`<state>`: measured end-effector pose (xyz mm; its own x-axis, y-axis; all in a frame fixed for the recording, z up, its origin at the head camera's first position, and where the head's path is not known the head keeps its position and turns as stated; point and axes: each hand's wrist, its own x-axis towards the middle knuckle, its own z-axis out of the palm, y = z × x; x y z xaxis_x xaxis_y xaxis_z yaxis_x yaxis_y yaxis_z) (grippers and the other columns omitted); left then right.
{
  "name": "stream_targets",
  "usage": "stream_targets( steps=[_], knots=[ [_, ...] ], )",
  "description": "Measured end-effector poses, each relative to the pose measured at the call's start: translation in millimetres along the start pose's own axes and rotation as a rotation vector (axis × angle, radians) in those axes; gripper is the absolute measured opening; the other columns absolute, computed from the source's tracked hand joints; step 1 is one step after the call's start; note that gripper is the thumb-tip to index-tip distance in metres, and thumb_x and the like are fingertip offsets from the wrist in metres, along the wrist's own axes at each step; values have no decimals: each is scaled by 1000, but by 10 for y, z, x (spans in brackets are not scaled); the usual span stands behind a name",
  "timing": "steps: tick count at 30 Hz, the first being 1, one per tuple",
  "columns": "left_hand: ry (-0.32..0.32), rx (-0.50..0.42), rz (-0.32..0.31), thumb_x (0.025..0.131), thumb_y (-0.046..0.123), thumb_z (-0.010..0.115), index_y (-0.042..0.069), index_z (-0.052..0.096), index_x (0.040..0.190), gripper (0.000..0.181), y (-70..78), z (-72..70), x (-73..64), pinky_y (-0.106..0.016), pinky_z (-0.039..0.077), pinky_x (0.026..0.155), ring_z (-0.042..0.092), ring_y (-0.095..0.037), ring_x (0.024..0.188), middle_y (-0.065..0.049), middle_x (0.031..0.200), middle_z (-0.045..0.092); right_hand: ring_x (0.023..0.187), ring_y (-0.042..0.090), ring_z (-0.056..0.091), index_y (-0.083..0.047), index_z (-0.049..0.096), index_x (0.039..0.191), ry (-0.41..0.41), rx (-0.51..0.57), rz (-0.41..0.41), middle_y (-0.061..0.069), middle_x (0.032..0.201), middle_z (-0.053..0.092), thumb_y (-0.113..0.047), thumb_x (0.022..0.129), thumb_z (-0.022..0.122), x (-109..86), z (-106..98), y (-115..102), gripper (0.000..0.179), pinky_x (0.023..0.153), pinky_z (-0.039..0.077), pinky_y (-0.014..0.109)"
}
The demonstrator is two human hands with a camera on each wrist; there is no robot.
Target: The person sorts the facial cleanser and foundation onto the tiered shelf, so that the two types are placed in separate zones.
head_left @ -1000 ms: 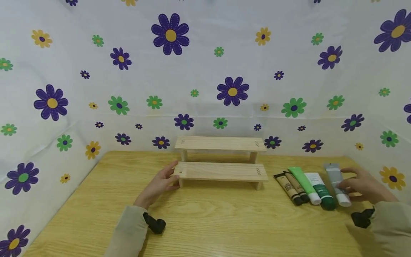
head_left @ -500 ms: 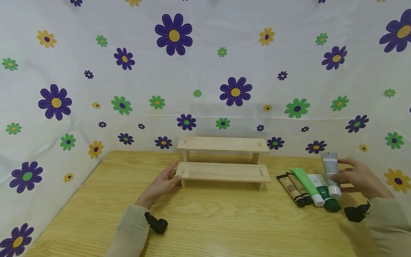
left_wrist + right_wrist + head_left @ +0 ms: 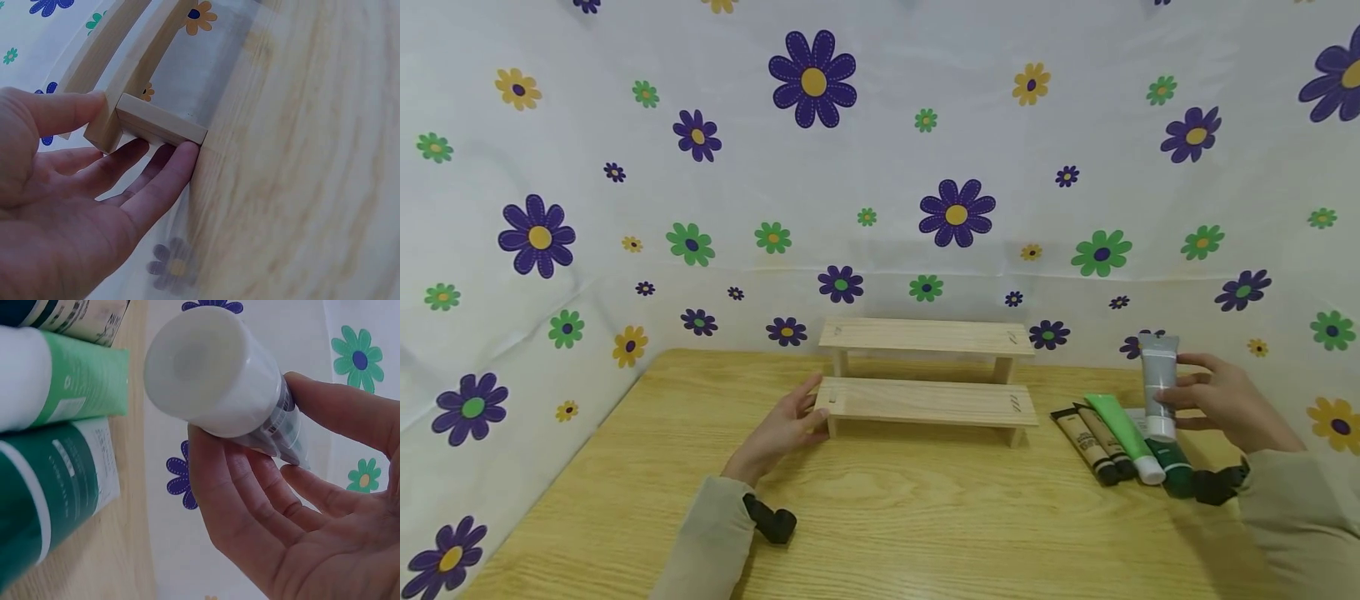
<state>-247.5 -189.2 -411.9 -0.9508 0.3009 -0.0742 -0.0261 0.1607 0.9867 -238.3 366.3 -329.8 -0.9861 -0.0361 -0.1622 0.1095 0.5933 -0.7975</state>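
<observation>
My right hand (image 3: 1213, 402) grips a grey squeeze tube (image 3: 1159, 379) with a white cap (image 3: 200, 372), thumb on one side and fingers on the other. The tube is upright, cap down, raised over the dark green and white tube (image 3: 1171, 468) and hiding part of it. At the left end of a two-step wooden shelf (image 3: 928, 402), my left hand (image 3: 781, 432) holds the lower step. Its thumb presses the board (image 3: 144, 56) while the fingers reach to the short leg (image 3: 159, 119).
Left of the green and white tube lie a light green tube (image 3: 1123, 437) and two tan tubes with black caps (image 3: 1086, 446), side by side on the wood-grain table (image 3: 880, 517). A flower-patterned cloth (image 3: 865, 150) closes off the back and sides.
My right hand has lifted the grey tube off the table and carried it up and left, over the row of tubes. The left hand stays at the shelf's end. The head view has shifted slightly.
</observation>
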Motion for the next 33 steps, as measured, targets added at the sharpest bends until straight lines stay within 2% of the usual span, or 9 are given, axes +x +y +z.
stream_targets(
  steps=[5,12,18,24,26,31,33],
  knots=[
    [11,3,-2,107,-2,44,0,8,162,65,-8,7,-6,-55,46,104,38,-51,138,-34,158,25,111,49,55,23,0,148,3,-2,9,50,139,24,-11,104,57,18,42,-74,80,86,59,49],
    [9,-12,8,107,-2,44,0,9,162,65,-36,11,-14,-55,47,103,38,-52,138,-35,158,24,99,31,61,22,1,149,-8,36,-27,49,139,26,-9,103,58,44,102,-163,80,83,61,45],
    [4,-17,13,107,-2,44,-1,9,162,65,-53,2,-15,-53,48,102,39,-52,137,-35,158,24,104,36,58,22,-2,149,-6,47,-53,48,141,23,-8,101,62,66,152,-281,85,82,61,40],
    [9,-14,12,107,-1,44,0,8,162,65,-30,0,-11,-53,48,103,39,-51,137,-34,158,24,92,18,59,20,1,151,12,91,-87,44,138,29,-4,100,62,116,215,-399,83,80,61,39],
    [11,-14,10,107,-2,44,0,8,162,65,-22,0,-11,-53,48,103,39,-51,137,-34,159,24,91,17,59,20,3,151,17,118,-100,41,137,31,-2,100,61,122,247,-435,81,80,61,39],
    [19,-15,5,107,-2,44,0,9,162,65,-2,8,-17,-53,48,103,39,-51,137,-34,158,24,92,15,60,17,4,153,33,148,-125,37,136,34,0,100,60,134,335,-541,79,80,61,39],
    [23,-15,1,107,-2,45,0,10,162,65,3,11,-17,-53,48,103,39,-52,137,-34,158,25,96,20,59,17,5,153,38,147,-129,38,136,34,0,100,60,143,365,-584,79,80,61,39]
  ],
)
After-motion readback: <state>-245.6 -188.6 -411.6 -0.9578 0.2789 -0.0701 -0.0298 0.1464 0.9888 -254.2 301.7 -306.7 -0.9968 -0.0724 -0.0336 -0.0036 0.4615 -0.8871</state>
